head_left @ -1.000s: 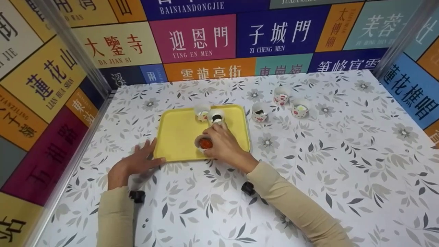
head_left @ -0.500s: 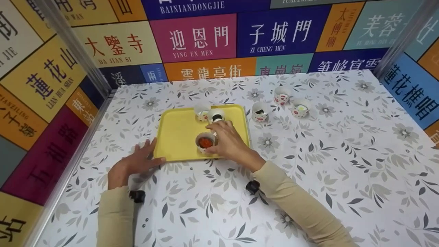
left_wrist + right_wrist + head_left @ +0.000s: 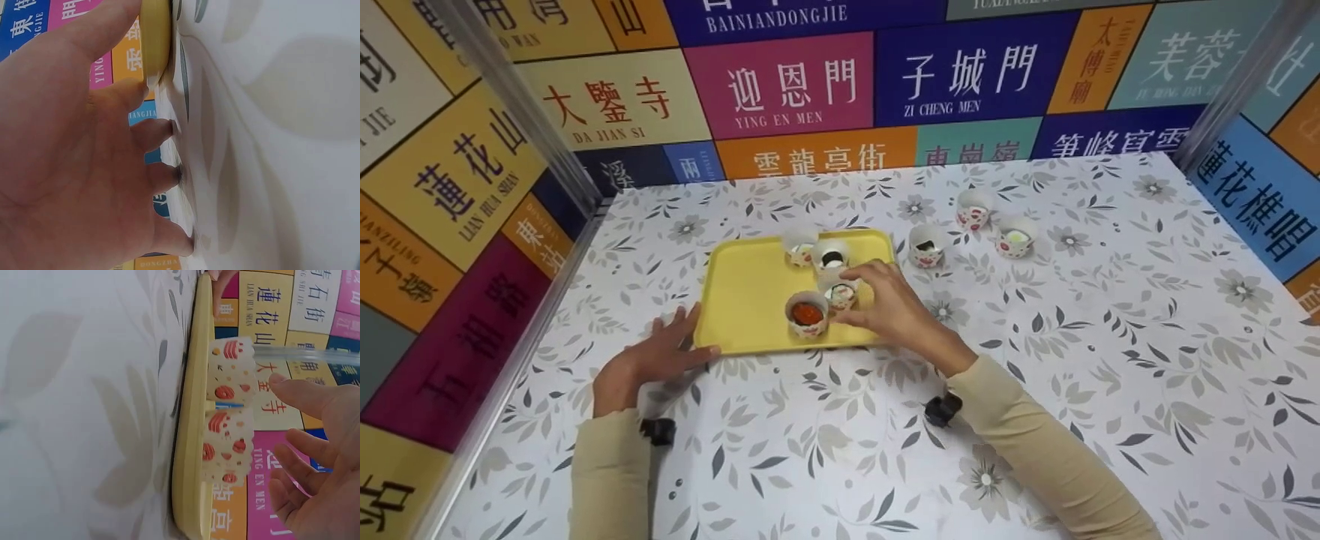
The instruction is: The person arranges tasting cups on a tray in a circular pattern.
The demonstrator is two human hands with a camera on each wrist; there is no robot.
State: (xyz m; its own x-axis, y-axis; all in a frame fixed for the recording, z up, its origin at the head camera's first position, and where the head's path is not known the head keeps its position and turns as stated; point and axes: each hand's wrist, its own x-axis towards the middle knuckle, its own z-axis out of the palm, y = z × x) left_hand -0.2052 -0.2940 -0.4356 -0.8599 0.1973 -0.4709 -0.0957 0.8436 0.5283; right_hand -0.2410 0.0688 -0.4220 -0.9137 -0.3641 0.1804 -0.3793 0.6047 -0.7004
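On the yellow tray (image 3: 746,296) stand several small paper cups with red prints. One cup with red filling (image 3: 808,322) is near the front edge, beside a cup with pale contents (image 3: 842,297). Behind them are a cup with a black and white filling (image 3: 832,259) and a paler cup (image 3: 801,247). My right hand (image 3: 894,309) is just right of the two front cups, fingers bent and apart; the right wrist view shows a gap between it and the printed cups (image 3: 228,447). My left hand (image 3: 660,351) touches the tray's left front corner (image 3: 156,39), its fingers spread on the table.
Right of the tray stand three more paper cups: a dark-filled one (image 3: 927,251), a farther one (image 3: 974,211) and one with white and yellow contents (image 3: 1015,238). Black wrist devices (image 3: 943,410) show by both cuffs. Printed wall panels (image 3: 787,82) enclose the floral table.
My right hand has let go of the red-filled cup and drawn back to the right, uncovering the pale-filled cup. The left hand has stayed at the tray corner.
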